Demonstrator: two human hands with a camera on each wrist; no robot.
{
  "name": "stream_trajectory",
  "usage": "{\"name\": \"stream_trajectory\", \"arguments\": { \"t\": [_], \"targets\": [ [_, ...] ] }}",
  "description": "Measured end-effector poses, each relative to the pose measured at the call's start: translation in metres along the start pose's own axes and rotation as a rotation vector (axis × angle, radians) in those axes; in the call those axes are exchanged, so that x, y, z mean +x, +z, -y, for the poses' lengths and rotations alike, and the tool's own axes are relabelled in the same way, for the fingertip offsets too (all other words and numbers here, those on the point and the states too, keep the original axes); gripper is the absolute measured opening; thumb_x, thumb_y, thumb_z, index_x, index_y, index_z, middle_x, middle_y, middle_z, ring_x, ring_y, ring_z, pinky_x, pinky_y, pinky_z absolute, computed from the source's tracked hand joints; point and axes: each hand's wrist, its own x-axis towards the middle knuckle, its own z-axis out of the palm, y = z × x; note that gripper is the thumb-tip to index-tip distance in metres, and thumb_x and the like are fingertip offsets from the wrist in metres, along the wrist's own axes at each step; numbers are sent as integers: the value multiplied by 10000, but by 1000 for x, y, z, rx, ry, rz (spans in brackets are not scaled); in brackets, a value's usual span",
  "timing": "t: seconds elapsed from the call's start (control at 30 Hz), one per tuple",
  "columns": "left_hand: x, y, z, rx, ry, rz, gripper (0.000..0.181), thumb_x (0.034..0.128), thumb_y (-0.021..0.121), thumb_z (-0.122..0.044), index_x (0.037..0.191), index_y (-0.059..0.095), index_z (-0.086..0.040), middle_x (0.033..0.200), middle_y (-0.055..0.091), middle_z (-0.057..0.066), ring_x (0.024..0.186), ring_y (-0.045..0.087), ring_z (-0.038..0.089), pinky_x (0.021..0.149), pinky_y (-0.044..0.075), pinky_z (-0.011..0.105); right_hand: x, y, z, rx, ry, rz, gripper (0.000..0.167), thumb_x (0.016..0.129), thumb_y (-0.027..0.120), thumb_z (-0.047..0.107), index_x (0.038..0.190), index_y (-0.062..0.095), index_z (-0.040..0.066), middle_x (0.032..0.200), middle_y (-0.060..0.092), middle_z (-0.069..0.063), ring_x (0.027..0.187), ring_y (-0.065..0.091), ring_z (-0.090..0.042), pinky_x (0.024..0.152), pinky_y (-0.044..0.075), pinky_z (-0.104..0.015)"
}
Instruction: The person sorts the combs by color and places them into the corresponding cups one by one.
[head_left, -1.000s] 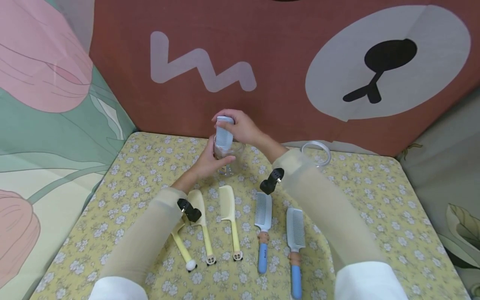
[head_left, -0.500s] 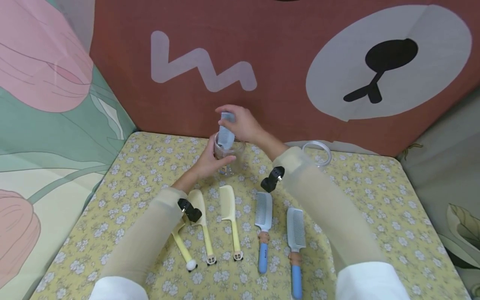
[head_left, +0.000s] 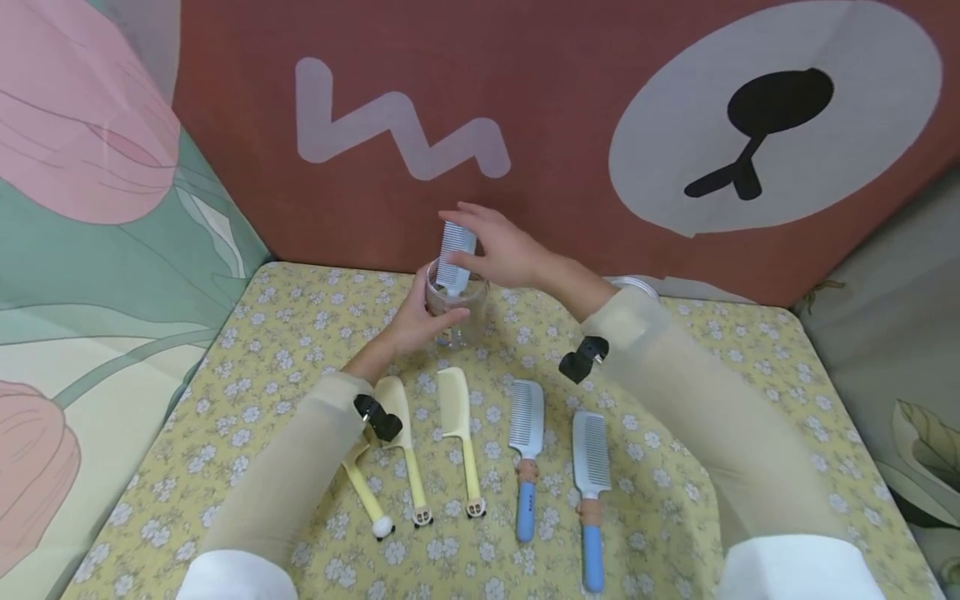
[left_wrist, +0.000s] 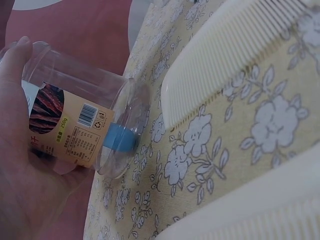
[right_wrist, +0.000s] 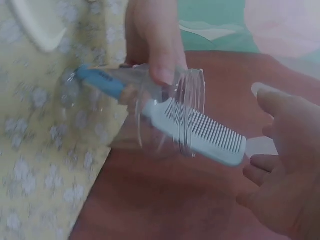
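Note:
My left hand (head_left: pixel 415 323) grips a clear plastic jar (head_left: pixel 472 312) standing at the back of the table, its thumb on the near side. A label (left_wrist: pixel 70 127) with a barcode shows on the jar in the left wrist view. Inside the jar leans a light-blue comb (head_left: pixel 454 254), handle down and toothed end sticking out of the mouth. The comb's blue handle (right_wrist: pixel 102 82) reaches the jar's bottom in the right wrist view. My right hand (right_wrist: pixel 292 160) is beside the comb's upper end, fingers spread and apart from it.
Two blue-handled combs (head_left: pixel 527 425) (head_left: pixel 592 467) lie front right of the jar. Yellow combs (head_left: pixel 453 408) (head_left: pixel 397 408) (head_left: pixel 363 492) lie front left, one partly under the left forearm. Behind the right forearm, a clear ring (head_left: pixel 636 285) is partly hidden. A brown backdrop (head_left: pixel 555 192) stands behind the table.
The right hand has let go of the comb and shifted right; its forearm now covers part of the clear ring. The comb has tilted rightward in the jar. The left hand keeps its grip.

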Motion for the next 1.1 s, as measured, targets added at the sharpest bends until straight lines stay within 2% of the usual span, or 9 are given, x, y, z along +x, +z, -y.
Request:
{"name": "stream_trajectory", "arguments": {
  "t": [0.1, 0.2, 0.37, 0.53, 0.67, 0.8, 1.1],
  "targets": [
    [0, -1, 0, -10, -5, -2, 925, 962, 725, -148, 1615, 73, -219, 1565, 311, 121, 1361, 433, 291, 1082, 418, 473, -13, -3, 3, -82, -14, 58, 689, 1048, 577, 391, 1621, 281, 148, 1681, 156, -176, 1557, 113, -295, 1240, 105, -542],
    [0, -3, 0, -11, -7, -8, 934, 960, 728, -156, 1617, 67, -214, 1577, 297, 122, 1365, 436, 301, 1091, 417, 479, -26, -4, 4, -151, -36, 79, 706, 1041, 584, 416, 1624, 279, 160, 1684, 137, -182, 1557, 106, -308, 1227, 52, -597],
    [-2, -7, 1, 5, -11, -23, 924, 964, 726, -166, 1618, 75, -212, 1601, 280, 108, 1412, 389, 296, 1134, 374, 491, -48, 6, 3, -222, -89, 88, 719, 1029, 590, 452, 1620, 294, 171, 1684, 145, -173, 1553, 117, -330, 1210, 46, -640],
    [-4, -7, 2, 4, -9, -34, 918, 959, 727, -138, 1618, 92, -205, 1581, 324, 116, 1385, 427, 307, 1128, 382, 493, -74, 21, 1, -279, -134, 101, 743, 1015, 610, 466, 1622, 289, 182, 1687, 154, -151, 1555, 109, -334, 1208, 23, -643],
    [-6, -6, 2, -2, -12, -41, 918, 954, 732, -126, 1616, 101, -197, 1587, 327, 106, 1414, 402, 296, 1150, 359, 486, -95, 30, -2, -337, -171, 105, 758, 1013, 596, 497, 1626, 278, 184, 1684, 162, -161, 1550, 119, -358, 1200, 35, -660],
    [-6, -6, 0, 8, -12, -54, 919, 948, 743, -135, 1615, 114, -195, 1588, 332, 94, 1437, 374, 276, 1169, 333, 473, -113, 37, -6, -368, -181, 108, 769, 1006, 602, 508, 1629, 269, 203, 1683, 168, -157, 1545, 144, -360, 1197, 56, -665],
    [-7, -5, 0, 15, -30, -60, 923, 943, 754, -158, 1615, 124, -213, 1581, 343, 96, 1431, 380, 273, 1170, 331, 464, -155, 61, -21, -338, -193, 101, 735, 995, 643, 462, 1603, 345, 175, 1673, 203, -164, 1530, 200, -370, 1175, 110, -698]
  ]
}}
